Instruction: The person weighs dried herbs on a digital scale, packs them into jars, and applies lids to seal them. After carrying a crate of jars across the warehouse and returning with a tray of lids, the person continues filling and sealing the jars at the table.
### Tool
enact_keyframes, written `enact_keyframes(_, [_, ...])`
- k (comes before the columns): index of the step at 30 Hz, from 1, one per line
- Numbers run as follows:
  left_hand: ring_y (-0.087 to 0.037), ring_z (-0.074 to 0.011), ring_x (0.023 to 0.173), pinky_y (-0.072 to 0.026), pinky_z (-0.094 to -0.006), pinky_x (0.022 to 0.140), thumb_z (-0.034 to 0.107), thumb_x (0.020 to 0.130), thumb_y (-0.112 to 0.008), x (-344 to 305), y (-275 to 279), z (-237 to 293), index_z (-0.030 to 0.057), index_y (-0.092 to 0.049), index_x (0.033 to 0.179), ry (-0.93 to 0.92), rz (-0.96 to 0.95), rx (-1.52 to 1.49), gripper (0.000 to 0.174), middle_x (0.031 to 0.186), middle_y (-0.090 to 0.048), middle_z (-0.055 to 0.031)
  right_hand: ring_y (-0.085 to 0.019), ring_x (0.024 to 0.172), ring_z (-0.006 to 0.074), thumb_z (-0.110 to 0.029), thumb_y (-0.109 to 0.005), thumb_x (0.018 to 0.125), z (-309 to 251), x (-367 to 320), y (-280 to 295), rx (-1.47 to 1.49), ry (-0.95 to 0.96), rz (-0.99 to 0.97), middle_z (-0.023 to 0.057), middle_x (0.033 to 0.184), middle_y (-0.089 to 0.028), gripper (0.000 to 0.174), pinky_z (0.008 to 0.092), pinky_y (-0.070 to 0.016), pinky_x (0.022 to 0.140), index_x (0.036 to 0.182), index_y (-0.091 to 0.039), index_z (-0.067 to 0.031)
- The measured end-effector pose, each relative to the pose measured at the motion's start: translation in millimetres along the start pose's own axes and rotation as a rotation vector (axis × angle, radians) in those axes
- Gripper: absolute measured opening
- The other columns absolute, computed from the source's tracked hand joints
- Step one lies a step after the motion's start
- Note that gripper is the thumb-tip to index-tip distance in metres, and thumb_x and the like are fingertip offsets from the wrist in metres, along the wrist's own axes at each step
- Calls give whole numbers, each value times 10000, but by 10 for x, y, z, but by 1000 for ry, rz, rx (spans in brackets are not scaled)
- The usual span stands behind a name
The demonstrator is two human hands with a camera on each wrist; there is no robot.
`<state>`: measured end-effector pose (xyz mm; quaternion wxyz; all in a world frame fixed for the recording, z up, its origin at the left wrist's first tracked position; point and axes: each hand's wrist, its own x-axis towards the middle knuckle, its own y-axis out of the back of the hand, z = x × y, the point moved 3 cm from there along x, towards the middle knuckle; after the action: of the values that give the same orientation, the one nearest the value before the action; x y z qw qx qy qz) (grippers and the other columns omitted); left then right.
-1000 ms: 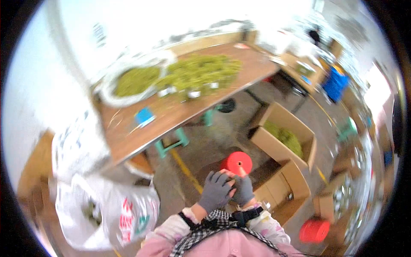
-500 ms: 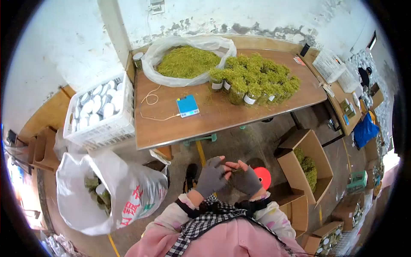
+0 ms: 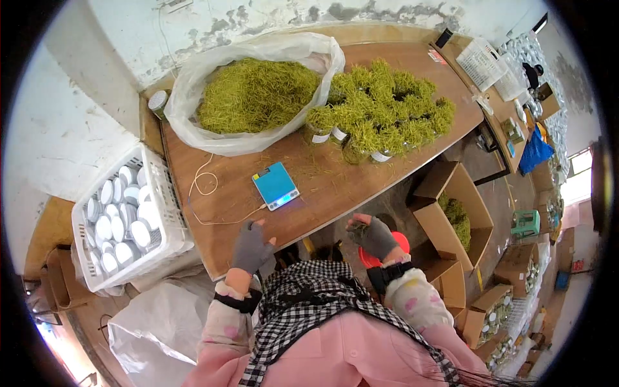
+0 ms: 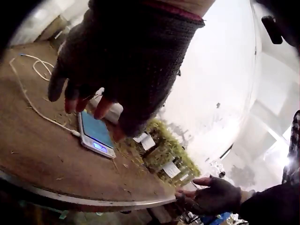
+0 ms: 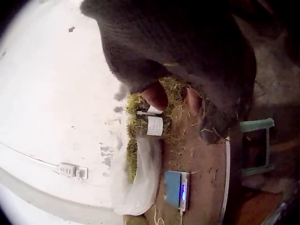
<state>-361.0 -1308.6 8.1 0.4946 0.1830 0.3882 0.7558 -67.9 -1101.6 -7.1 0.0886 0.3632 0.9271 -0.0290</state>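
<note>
Along the near edge of the brown table point(image 3: 348, 184), a person in grey fingerless gloves works with both hands apart. The left hand point(image 3: 253, 248) hovers over the edge, its fingers relaxed and slightly bent, free of any grip; the left wrist view shows the fingertips near a blue-topped scale point(image 3: 276, 186), though they may not be touching the table. The right hand point(image 3: 374, 237) hangs just outside the edge, fingers loosely curved, with thin dry strands clinging to the glove; whether a few strands are pinched there cannot be told. The scale lies flat on the table, its display lit blue, and a white cord point(image 3: 222, 223) runs from it and loops to the left. Behind it, a wide clear plastic bag point(image 3: 180, 129) stands open around a heap of green-yellow dried herb point(image 3: 258, 97). Right beside the bag, labelled jars point(image 3: 380, 157) stand close together, herb bristling above their mouths. Left of the table, a white crate point(image 3: 169, 242) holds many white-lidded containers point(image 3: 119, 226). Partly hidden by the right hand is a red cone point(image 3: 403, 242), and farther right an open cardboard box point(image 3: 445, 238) contains more herb.
</note>
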Motion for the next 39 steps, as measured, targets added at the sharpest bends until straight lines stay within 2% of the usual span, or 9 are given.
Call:
enact_keyframes(6, [-546,-449,1136,-477,-491,961,307,803,-736,-131,18,-241,-17,-537,1309,140,26,55,634,1241,-548,-278,-613,705,220,-122,-657,903,928,980,511,740,-438,381,48,821,-618,118,354,-526,725,1004,-611,-82])
enact_keyframes(9, [-549,-449,1120,-475,-491,956,298,788,-751,-297,-20,-403,-21,-549,1289,133,71,107,627,1181,-576,-278,-591,758,224,-136,-650,907,821,1586,371,452,-587,453,39,832,-582,104,361,-522,766,981,-584,-104])
enact_keyframes(12, [-557,-442,1101,-481,-481,944,297,785,-768,-427,-22,-407,-20,-559,1268,61,128,311,615,1131,-593,-272,-597,914,210,-162,-666,905,1946,2545,206,101,-138,171,54,970,-609,252,344,-506,822,1131,-589,-85])
enact_keyframes(14, [-568,-433,1071,-486,-473,925,299,787,-782,-504,43,-389,-16,-568,1250,335,139,72,599,1115,-594,-260,-576,1021,188,-191,-697,894,579,2362,-288,329,-446,239,71,1128,-603,440,328,-490,867,1288,-555,-56])
enact_keyframes(22, [-570,-418,1059,-489,-470,899,297,800,-776,-290,-221,-375,-35,-569,1221,531,180,-84,575,1106,-596,-252,-561,1154,250,-360,-735,860,418,1950,222,-133,-297,-171,101,1209,-609,574,373,-437,1014,1303,-567,-36])
enact_keyframes(28, [-556,-431,1085,-484,-484,911,291,806,-756,40,-147,-296,-36,-572,1223,383,125,-15,561,1121,-592,-270,-542,1188,294,-364,-847,749,194,1641,883,-453,-418,305,168,1279,-553,797,391,-437,1017,1358,-473,-8])
enact_keyframes(30, [-552,-439,1090,-484,-490,913,291,807,-751,95,-39,-326,-37,-571,1229,352,139,-15,563,1121,-590,-277,-518,1232,319,-360,-881,713,402,1795,934,-433,-86,532,215,1343,-510,910,416,-423,1045,1386,-416,37])
enact_keyframes(37, [-562,-457,1087,-478,-493,920,287,783,-762,-34,470,-598,-17,-565,1251,180,186,85,592,1126,-585,-279,-476,1298,370,-405,-929,632,234,2149,620,-243,105,790,242,1387,-478,1038,442,-405,1087,1401,-409,58])
enact_keyframes(39, [-568,-464,1075,-494,-500,902,258,785,-749,-140,554,-678,-26,-565,1245,231,189,77,571,1126,-576,-288,-479,1281,390,-448,-936,597,-114,2053,409,-566,-48,1031,240,1368,-483,1056,462,-423,1070,1398,-433,22])
